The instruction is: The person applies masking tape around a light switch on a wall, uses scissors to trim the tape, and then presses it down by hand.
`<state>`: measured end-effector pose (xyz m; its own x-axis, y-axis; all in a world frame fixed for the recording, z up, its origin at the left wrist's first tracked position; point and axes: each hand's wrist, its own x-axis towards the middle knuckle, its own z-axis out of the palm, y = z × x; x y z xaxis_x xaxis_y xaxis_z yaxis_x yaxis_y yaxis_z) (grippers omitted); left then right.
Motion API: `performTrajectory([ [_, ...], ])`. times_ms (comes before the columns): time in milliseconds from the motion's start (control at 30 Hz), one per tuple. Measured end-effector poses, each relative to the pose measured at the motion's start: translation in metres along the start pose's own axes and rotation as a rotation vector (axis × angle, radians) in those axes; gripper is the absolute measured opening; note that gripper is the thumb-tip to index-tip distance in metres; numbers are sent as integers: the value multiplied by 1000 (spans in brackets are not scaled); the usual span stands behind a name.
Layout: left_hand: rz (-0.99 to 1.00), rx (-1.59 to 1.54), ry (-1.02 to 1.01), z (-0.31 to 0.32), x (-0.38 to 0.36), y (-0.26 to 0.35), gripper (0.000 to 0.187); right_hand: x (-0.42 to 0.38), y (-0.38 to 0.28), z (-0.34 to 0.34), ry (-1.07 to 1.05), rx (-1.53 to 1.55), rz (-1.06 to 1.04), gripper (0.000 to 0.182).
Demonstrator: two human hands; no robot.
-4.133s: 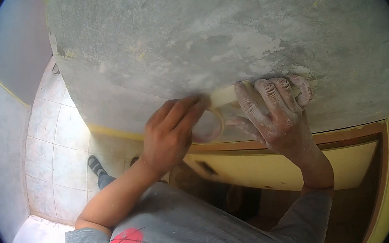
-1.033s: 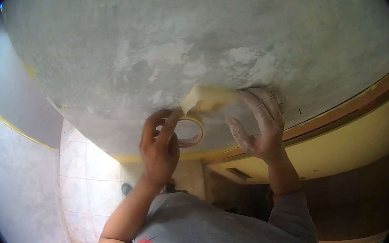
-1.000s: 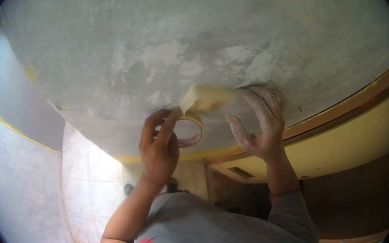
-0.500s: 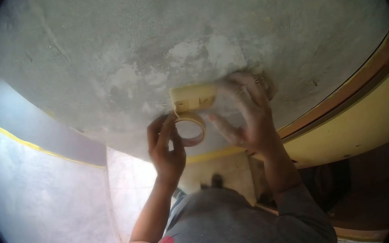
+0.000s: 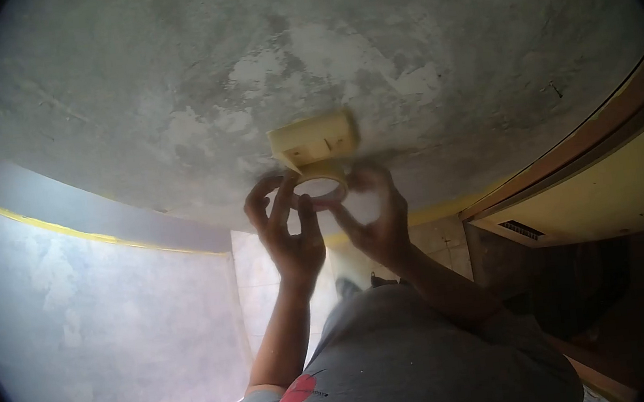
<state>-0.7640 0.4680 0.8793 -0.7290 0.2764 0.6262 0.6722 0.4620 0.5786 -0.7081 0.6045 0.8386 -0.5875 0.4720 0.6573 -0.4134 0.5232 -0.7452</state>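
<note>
A roll of yellowish masking tape (image 5: 337, 177) is just below a cream switch box (image 5: 313, 138) that projects from the wall. My left hand (image 5: 290, 236) grips the roll from the left, with its fingertips at the rim and near the box's lower left corner. On the other side, my right hand (image 5: 382, 222) is curled against the roll, its thumb at the lower rim and its blurred index finger at the right side. Whether a tape end is between the fingers is too blurred to see.
The grey wall (image 5: 166, 84) carries pale patches of filler. At left, a yellow strip (image 5: 87, 234) runs along a pale wall. A brown-edged cream panel (image 5: 591, 194) stands at right, with a dark area beneath it.
My right hand has come from the right side of the switch box down to the tape roll. My left hand still holds the roll. The view has shifted.
</note>
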Motion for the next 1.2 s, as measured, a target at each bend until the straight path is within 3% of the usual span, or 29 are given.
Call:
performTrajectory([
  [167, -60, -227, 8, -3, 0, -6, 37, 8, 8, 21, 33, 32, 141, 39],
  [267, -67, -383, 5, -3, 4, 1, 46, 7, 23, 21, 24, 66, 90, 33],
  [367, -244, -568, 8, -6, 4, 11, 42, 9, 24, 13, -16, 123, 114, 33],
  [733, -332, -406, -64, -23, 4, 38, 55, 4, 28, 18, -15, 150, 101, 35],
  [1067, -440, -556, -24, -24, 7, 42, 65, 1, 37, 5, 10, 72, 19, 36],
  [1200, -505, -619, -33, -20, 4, 52, 69, 4, 44, -4, 121, -4, -46, 34],
])
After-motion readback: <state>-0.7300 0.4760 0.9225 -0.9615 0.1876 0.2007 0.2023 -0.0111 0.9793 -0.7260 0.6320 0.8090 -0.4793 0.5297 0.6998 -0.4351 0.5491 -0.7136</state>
